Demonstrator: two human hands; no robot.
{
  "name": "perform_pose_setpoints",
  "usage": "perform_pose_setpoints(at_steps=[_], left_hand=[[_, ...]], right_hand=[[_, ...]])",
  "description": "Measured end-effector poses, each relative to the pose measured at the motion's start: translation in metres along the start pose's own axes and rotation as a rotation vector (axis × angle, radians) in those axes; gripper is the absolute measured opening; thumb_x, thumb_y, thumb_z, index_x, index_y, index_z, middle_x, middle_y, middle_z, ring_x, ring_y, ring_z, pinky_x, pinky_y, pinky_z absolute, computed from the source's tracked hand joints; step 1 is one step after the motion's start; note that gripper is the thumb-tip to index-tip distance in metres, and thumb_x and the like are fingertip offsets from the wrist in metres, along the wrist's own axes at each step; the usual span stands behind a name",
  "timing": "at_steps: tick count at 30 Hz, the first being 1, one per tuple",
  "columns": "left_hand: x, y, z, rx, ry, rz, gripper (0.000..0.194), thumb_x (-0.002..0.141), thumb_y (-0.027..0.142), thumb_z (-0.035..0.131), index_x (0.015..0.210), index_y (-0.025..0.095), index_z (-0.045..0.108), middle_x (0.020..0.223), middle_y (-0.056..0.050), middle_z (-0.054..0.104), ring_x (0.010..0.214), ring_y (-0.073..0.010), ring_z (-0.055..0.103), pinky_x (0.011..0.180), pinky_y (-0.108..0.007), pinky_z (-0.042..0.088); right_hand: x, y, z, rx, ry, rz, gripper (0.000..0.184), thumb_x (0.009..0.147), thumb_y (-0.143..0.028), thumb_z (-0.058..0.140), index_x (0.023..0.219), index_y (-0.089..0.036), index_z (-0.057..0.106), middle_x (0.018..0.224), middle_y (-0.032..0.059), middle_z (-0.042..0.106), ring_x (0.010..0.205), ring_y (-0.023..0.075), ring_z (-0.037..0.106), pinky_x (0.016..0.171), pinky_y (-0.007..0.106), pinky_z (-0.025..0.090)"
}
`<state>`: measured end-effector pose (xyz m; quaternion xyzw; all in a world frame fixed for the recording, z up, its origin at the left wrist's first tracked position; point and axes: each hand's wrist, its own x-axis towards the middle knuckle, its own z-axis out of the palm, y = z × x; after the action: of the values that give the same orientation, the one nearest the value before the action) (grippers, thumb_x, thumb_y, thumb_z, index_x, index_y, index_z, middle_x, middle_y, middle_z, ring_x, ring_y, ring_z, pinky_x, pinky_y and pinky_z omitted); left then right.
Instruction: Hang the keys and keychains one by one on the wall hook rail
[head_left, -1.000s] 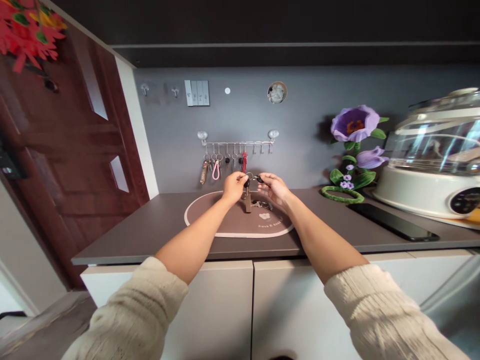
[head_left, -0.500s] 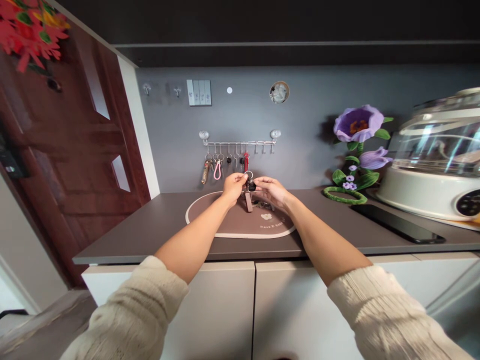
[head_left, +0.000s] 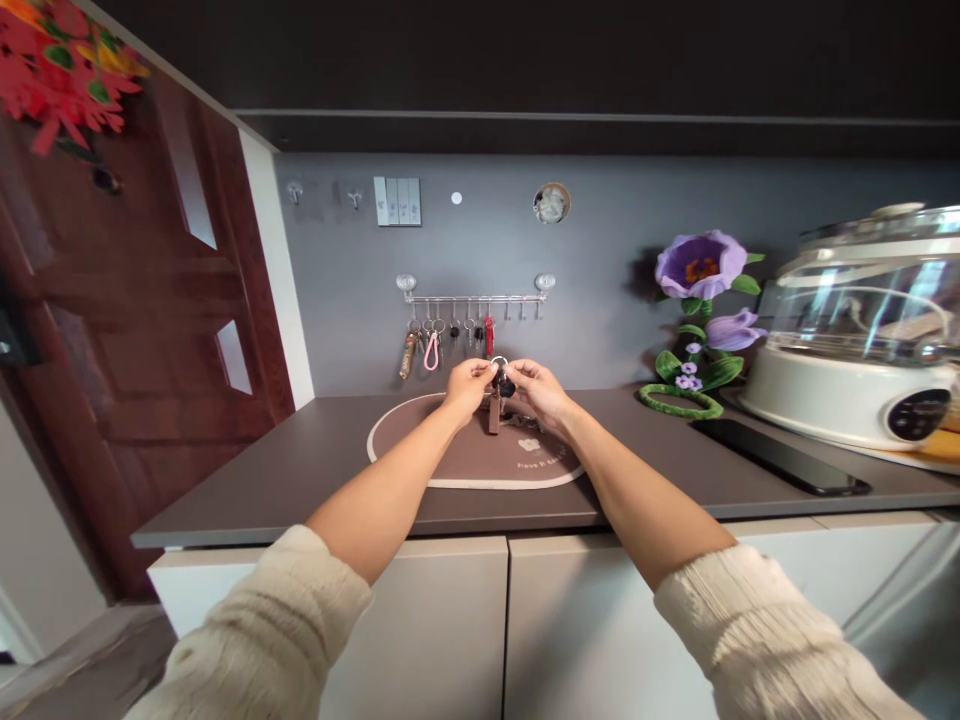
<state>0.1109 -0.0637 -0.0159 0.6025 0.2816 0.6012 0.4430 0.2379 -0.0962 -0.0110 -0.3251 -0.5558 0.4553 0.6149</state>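
Between my two hands, above the brown mat, hangs a bunch of keys on a ring [head_left: 500,364] with a brown tag [head_left: 494,412]. My left hand [head_left: 469,384] is closed, pinching the ring from the left. From the right, my right hand [head_left: 537,388] pinches at the ring and a black-headed key [head_left: 508,386]. Behind the right hand more keys [head_left: 525,420] lie on the mat [head_left: 450,462], partly hidden. On the wall just beyond, a hook rail [head_left: 480,299] carries several key rings, among them a pink loop [head_left: 431,352] and a red fob [head_left: 490,335].
Right of the mat lies a black phone [head_left: 784,458] on the counter [head_left: 240,485]. Behind it stand a purple knitted flower [head_left: 705,265] and a white appliance with a clear cover [head_left: 832,395]. A dark shelf [head_left: 525,70] overhangs the counter. A brown door [head_left: 150,380] is at the left.
My right hand has closed in on the key ring, and the two hands are now nearer each other. The whole view has shifted slightly downward in the picture.
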Motion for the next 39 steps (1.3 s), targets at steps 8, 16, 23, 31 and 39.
perform_pose_setpoints(at_steps=[8,16,23,31,39], left_hand=[[-0.004,0.001,0.000,0.076,-0.039,0.069,0.011,0.069,0.023,0.061,0.073,0.013,0.061,0.071,-0.003,0.064,0.066,-0.0115,0.058,0.068,-0.026,0.047],[0.003,-0.007,-0.004,0.166,-0.001,0.126,0.015,0.072,0.024,0.060,0.083,0.014,0.061,0.082,-0.006,0.066,0.069,-0.0123,0.060,0.070,-0.027,0.047],[0.005,-0.012,-0.014,0.579,0.006,0.203,0.012,0.076,0.020,0.051,0.073,0.016,0.063,0.076,-0.006,0.066,0.074,-0.0157,0.060,0.073,-0.028,0.044],[-0.002,-0.008,-0.014,0.881,-0.007,0.192,0.018,0.078,0.020,0.049,0.069,0.018,0.064,0.078,-0.009,0.067,0.075,-0.0192,0.059,0.069,-0.029,0.040],[-0.006,-0.002,-0.010,1.074,-0.060,0.154,0.021,0.082,0.025,0.045,0.078,0.019,0.065,0.086,-0.007,0.068,0.081,-0.0176,0.059,0.070,-0.026,0.038]], right_hand=[[0.001,0.004,-0.004,0.012,0.014,-0.014,0.026,0.057,-0.033,0.074,0.068,-0.017,0.056,0.065,-0.0035,0.058,0.061,0.0077,0.052,0.063,0.021,0.044],[0.011,-0.011,-0.011,-0.001,0.032,-0.049,0.029,0.058,-0.035,0.072,0.066,-0.018,0.051,0.063,-0.0041,0.055,0.058,0.0073,0.051,0.059,0.020,0.044],[0.046,-0.038,-0.020,-0.044,0.172,-0.016,0.014,0.072,-0.022,0.060,0.072,-0.019,0.046,0.062,-0.0035,0.054,0.061,0.0114,0.060,0.056,0.025,0.048],[0.081,-0.050,-0.008,-0.045,0.303,-0.005,0.013,0.077,-0.007,0.046,0.068,-0.015,0.050,0.054,-0.0003,0.053,0.049,0.0096,0.055,0.052,0.026,0.050],[0.102,-0.043,0.009,-0.038,0.501,0.033,0.019,0.081,-0.010,0.043,0.064,-0.016,0.044,0.041,-0.0056,0.042,0.040,0.0065,0.043,0.047,0.023,0.049]])
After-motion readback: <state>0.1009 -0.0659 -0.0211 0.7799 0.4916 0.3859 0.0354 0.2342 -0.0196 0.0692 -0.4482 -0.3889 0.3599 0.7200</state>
